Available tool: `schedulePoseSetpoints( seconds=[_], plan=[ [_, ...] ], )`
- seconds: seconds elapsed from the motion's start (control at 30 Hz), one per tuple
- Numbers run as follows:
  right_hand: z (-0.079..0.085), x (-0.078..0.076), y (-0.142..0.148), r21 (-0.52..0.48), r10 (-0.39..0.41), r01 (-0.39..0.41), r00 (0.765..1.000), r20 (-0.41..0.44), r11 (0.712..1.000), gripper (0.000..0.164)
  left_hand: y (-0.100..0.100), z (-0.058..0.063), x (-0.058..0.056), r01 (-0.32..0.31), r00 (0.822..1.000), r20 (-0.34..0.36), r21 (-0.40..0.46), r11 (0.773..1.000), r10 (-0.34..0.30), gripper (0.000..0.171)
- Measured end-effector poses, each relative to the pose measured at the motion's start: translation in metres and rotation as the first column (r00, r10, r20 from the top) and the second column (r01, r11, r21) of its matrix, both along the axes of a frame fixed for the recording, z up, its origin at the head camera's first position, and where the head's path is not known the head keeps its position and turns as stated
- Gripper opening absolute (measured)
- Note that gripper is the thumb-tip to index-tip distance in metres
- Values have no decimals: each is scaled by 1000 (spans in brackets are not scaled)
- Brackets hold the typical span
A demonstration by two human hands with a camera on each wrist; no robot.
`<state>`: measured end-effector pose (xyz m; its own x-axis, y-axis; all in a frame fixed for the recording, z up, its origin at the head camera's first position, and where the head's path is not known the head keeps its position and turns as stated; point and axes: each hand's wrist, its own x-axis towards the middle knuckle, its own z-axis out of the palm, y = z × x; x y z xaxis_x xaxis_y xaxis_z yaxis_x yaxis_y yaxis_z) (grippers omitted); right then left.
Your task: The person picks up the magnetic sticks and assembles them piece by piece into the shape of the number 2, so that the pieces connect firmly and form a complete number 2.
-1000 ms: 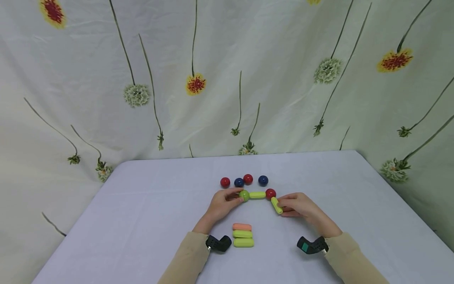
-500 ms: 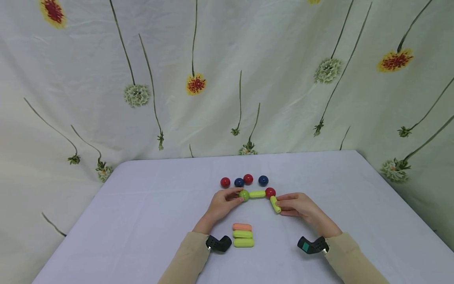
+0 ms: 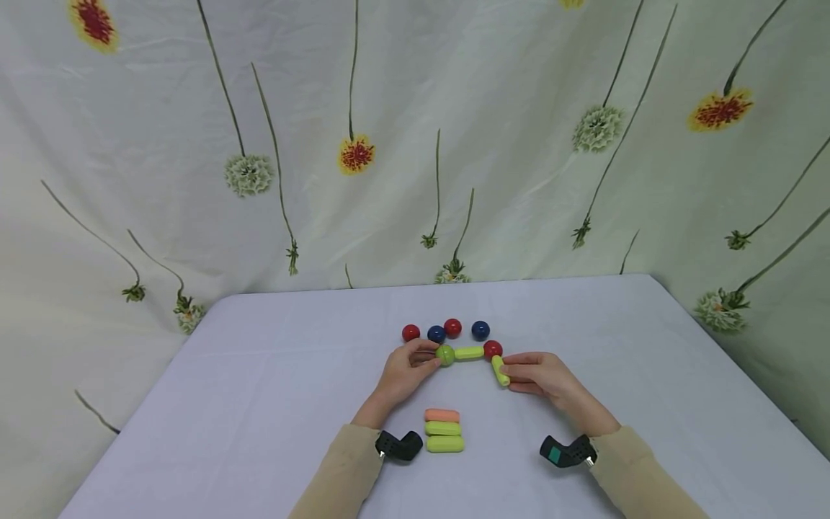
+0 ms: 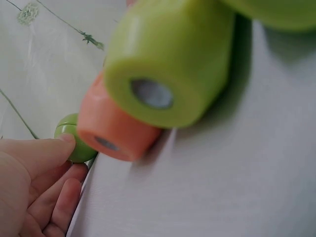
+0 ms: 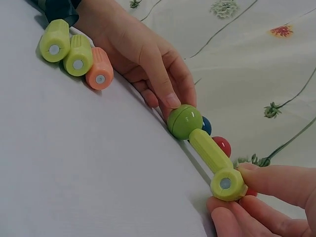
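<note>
My left hand [image 3: 403,371] pinches a green ball [image 3: 445,355] between thumb and fingers. From that ball a yellow-green magnetic rod [image 3: 469,353] runs right to a red ball [image 3: 493,349]. A second yellow-green rod [image 5: 226,183] slants from the red ball toward the body, gripped by the fingertips of my right hand [image 3: 545,376]. The right wrist view shows its round grey end insert, with most of the red ball hidden behind it. In the left wrist view, the thumb lies on the green ball [image 4: 74,140].
Just beyond the joined pieces lie two red balls [image 3: 411,332] and two blue balls [image 3: 480,330]. Closer to the body, an orange rod [image 3: 442,415] and two yellow-green rods [image 3: 444,444] lie side by side. A floral curtain [image 3: 519,144] hangs behind the white-covered table [image 3: 259,375].
My right hand has shifted the slanted rod slightly left and away from the body, and the red ball has moved slightly with it. The left hand keeps its hold on the green ball.
</note>
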<state>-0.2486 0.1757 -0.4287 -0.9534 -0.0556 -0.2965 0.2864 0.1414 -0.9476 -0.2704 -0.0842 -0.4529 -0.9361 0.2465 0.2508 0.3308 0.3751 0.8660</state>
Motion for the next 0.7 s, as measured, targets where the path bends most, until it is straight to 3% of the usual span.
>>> schedulePoseSetpoints(
  seconds=[0.7],
  plan=[
    [-4, -5, 1, 59, -5, 8, 999, -44, 998, 43, 0, -1, -1, -12, 1000, -23, -30, 999, 11, 26]
  ],
)
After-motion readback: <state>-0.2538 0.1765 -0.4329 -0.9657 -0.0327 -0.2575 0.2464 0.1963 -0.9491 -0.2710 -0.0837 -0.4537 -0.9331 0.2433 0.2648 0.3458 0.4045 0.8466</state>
